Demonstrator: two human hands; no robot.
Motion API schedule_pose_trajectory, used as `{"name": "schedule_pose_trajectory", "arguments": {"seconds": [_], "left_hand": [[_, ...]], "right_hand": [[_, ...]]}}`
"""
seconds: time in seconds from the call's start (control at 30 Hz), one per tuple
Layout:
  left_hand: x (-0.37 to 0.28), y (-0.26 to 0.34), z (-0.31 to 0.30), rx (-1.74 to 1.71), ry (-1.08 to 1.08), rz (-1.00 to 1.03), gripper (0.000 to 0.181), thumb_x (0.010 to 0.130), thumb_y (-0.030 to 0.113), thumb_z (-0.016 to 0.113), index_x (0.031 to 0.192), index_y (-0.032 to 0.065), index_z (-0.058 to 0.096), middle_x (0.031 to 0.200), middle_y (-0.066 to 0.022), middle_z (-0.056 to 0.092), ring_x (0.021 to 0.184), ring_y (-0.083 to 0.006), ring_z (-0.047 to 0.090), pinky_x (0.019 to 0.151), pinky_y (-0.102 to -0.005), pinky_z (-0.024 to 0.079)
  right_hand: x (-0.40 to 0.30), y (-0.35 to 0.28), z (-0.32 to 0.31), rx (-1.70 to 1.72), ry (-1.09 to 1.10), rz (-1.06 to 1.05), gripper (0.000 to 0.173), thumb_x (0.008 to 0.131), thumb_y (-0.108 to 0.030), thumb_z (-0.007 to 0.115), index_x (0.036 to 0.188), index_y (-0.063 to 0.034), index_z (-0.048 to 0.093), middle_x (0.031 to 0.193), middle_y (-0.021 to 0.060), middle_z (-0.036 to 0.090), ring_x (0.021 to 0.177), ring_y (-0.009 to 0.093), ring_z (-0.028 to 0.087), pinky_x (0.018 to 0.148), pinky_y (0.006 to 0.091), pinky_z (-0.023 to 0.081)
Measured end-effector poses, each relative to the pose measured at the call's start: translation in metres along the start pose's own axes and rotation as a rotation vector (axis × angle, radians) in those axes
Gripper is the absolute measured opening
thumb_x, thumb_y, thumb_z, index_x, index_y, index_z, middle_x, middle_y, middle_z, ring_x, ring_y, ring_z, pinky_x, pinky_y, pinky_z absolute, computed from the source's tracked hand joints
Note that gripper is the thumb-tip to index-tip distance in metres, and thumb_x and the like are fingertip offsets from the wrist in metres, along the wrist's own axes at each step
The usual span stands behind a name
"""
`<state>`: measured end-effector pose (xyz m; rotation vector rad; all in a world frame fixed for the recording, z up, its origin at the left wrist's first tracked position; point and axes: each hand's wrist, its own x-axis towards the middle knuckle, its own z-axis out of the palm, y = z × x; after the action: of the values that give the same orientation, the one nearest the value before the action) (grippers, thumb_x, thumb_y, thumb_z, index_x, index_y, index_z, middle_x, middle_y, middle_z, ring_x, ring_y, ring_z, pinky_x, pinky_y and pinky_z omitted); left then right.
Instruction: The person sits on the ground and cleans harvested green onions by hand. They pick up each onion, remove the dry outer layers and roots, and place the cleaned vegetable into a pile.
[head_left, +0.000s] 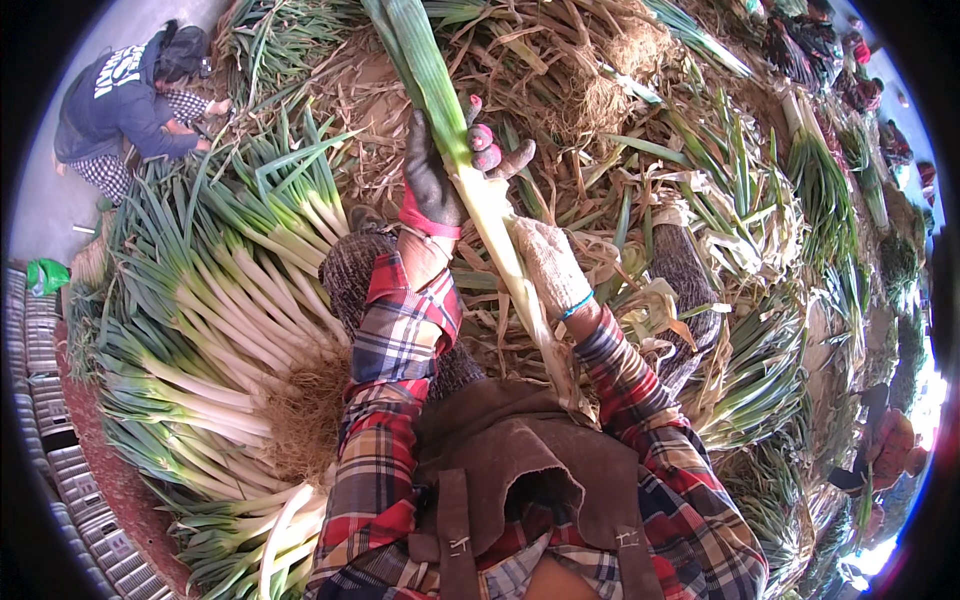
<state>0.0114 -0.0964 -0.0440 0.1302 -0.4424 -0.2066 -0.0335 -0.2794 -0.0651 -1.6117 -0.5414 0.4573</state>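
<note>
A large Welsh onion (499, 236) slants across the middle, green leaves at the top and pale stalk running down to my lap. My left hand (435, 176), in a dark glove with a red cuff, grips it where green turns white; its fingertips show on the far side. Lower down, my right hand (551, 262) in a whitish knit glove is closed against the stalk's right side, its fingertips partly hidden. A flap of pale outer skin (491, 191) stands out between the hands. The stalk's root end (574, 397) rests against my brown apron (517, 435).
Trimmed-looking Welsh onions (232, 300) lie fanned at left, roots inward. Dry leaf litter (600, 217) covers the ground ahead, with rooted onions (607, 82) beyond. More onion bundles (757, 375) lie at right. A person (127, 105) bends at upper left. Crates (90, 487) line the left edge.
</note>
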Motion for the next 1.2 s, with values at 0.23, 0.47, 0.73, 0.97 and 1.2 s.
{"name": "schedule_pose_trajectory", "arguments": {"seconds": [0.23, 0.47, 0.73, 0.97, 1.2], "left_hand": [[-0.002, 0.000, 0.009, -0.028, 0.005, -0.012, 0.062, 0.090, 0.051, 0.051, 0.130, 0.0027, 0.048, 0.090, -0.0114, 0.057, 0.075, -0.0236, 0.059, 0.105, -0.0552, 0.032], [-0.012, 0.062, 0.010, 0.124, 0.333, 0.153, 0.048, 0.087, 0.050, 0.057, 0.108, 0.0075, 0.055, 0.087, -0.0147, 0.061, 0.069, -0.0276, 0.061, 0.069, -0.0440, 0.053], [-0.024, 0.094, -0.007, 0.467, 0.641, 0.270, 0.045, 0.082, 0.049, 0.061, 0.104, 0.0100, 0.054, 0.090, -0.0136, 0.060, 0.074, -0.0303, 0.057, 0.065, -0.0435, 0.050], [-0.021, 0.091, -0.018, 0.471, 0.665, 0.384, 0.042, 0.093, 0.042, 0.046, 0.110, 0.0047, 0.053, 0.097, -0.0197, 0.060, 0.091, -0.0356, 0.059, 0.080, -0.0518, 0.053], [-0.023, 0.022, 0.002, 0.146, 0.605, 0.117, 0.043, 0.090, 0.050, 0.050, 0.106, 0.0095, 0.051, 0.095, -0.0240, 0.064, 0.075, -0.0347, 0.064, 0.066, -0.0511, 0.053]], "right_hand": [[-0.033, 0.046, -0.028, -0.429, -0.431, -0.440, 0.023, 0.080, -0.021, 0.056, 0.091, -0.0004, 0.058, 0.082, 0.0179, 0.060, 0.076, 0.038, 0.059, 0.067, 0.0408, 0.048], [-0.160, 0.085, -0.085, -1.089, -0.656, 0.384, 0.025, 0.083, -0.027, 0.054, 0.090, -0.0052, 0.064, 0.078, 0.0169, 0.065, 0.075, 0.035, 0.064, 0.067, 0.0444, 0.051], [-0.128, 0.035, -0.071, -0.778, -0.129, 0.238, 0.027, 0.085, -0.022, 0.051, 0.102, -0.0025, 0.059, 0.089, 0.0165, 0.064, 0.084, 0.032, 0.063, 0.074, 0.0383, 0.050], [-0.085, 0.003, -0.010, 0.325, -0.392, 0.437, 0.048, 0.093, -0.043, 0.052, 0.111, 0.0016, 0.058, 0.086, 0.0043, 0.062, 0.077, 0.011, 0.057, 0.067, 0.0247, 0.047], [-0.016, -0.016, 0.020, 0.791, -0.160, 0.440, 0.048, 0.092, -0.048, 0.050, 0.107, -0.0035, 0.057, 0.079, 0.0043, 0.061, 0.051, 0.009, 0.054, 0.041, 0.0204, 0.044]]}}
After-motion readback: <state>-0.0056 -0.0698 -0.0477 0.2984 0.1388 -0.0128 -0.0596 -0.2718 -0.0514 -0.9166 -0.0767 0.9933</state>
